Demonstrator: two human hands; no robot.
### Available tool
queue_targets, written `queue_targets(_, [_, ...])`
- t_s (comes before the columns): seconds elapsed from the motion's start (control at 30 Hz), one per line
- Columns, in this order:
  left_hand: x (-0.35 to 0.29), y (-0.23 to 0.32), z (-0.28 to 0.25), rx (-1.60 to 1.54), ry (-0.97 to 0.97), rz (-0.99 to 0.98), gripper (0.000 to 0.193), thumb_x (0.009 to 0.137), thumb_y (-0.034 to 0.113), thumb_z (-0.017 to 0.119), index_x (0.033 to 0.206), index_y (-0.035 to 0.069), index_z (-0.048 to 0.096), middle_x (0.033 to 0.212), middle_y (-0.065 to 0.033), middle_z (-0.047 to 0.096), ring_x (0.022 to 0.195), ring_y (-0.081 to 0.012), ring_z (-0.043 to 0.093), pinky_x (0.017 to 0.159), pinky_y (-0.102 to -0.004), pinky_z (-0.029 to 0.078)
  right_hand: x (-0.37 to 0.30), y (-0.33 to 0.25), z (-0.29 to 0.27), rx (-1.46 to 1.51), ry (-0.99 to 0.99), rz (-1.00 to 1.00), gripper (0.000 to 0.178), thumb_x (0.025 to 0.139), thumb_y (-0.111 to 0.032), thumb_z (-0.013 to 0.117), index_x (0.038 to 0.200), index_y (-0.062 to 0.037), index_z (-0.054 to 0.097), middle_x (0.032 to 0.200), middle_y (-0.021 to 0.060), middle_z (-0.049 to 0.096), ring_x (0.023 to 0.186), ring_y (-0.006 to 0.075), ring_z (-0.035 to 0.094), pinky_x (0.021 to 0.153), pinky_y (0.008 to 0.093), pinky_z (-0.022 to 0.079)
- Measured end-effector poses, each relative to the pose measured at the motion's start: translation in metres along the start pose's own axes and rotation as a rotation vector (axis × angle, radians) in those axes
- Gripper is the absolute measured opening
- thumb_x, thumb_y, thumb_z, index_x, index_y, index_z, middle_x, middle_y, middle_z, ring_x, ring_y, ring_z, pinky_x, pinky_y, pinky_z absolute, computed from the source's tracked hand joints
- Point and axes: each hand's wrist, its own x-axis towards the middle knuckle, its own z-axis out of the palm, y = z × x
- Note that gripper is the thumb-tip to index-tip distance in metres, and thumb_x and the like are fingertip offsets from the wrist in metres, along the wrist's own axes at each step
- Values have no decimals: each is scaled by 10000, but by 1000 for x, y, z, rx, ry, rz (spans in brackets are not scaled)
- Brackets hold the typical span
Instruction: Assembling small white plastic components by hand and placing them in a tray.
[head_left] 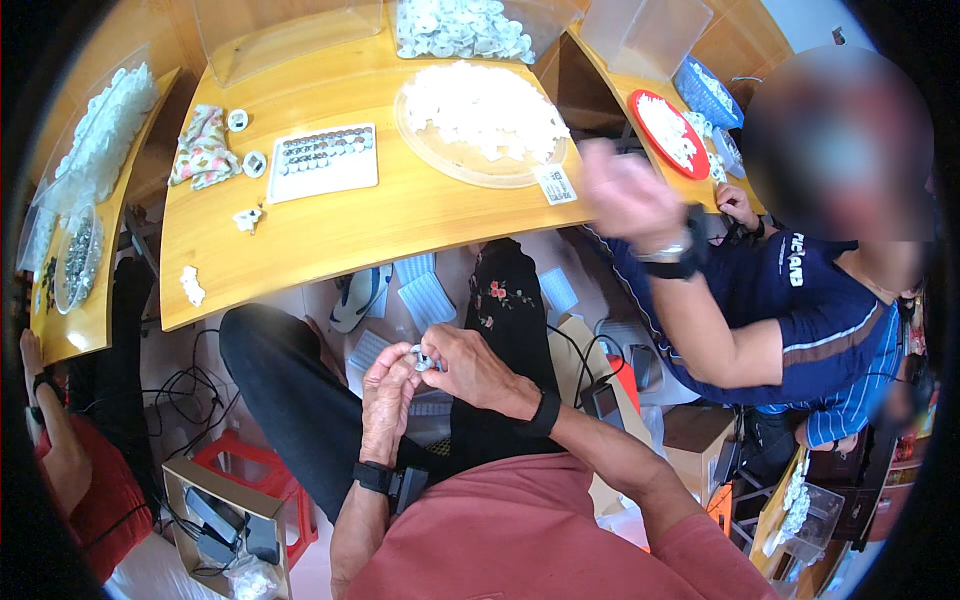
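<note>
Over my lap, in front of the table, my left hand (386,398) and my right hand (472,368) meet, both closed. Between their fingertips is a small white plastic part (420,357) with a dark middle; the fingers cover much of it. On the wooden table (230,268) ahead lies a white tray (322,192) with rows of small round silvery pieces. A round shallow tray (432,160) to its right is heaped with white plastic pieces (480,105). Two round white parts (254,164) with dark centres rest beside a floral cloth pouch (205,148).
At right, a co-worker's raised hand (630,195) is near the table corner, beside a printed card (556,185). Beyond are a red plate (703,165) and a blue basket (712,92). Lower left stand a cardboard box (275,515) and a red stool (240,450); cables (185,385) trail nearby.
</note>
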Motion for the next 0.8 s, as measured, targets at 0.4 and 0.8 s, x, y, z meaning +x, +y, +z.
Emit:
queue_targets(0.4, [1,4,7,49,-35,3,236,899,124,563,1089,-15,550,971,-107,613,846,-187,615,771,-339,533,4,-3,-14,45,-40,-47,126,749,-4,617,817,25,515,745,131,532,623,265,580,571,339,468])
queue_targets(0.8, [6,8,4,62,-92,-127,259,904,166,561,1047,-50,561,903,-111,632,773,-178,623,708,-321,542,13,-4,-27,-54,-205,-94,133,728,-37,621,786,11,511,739,136,536,637,318,563,573,374,457])
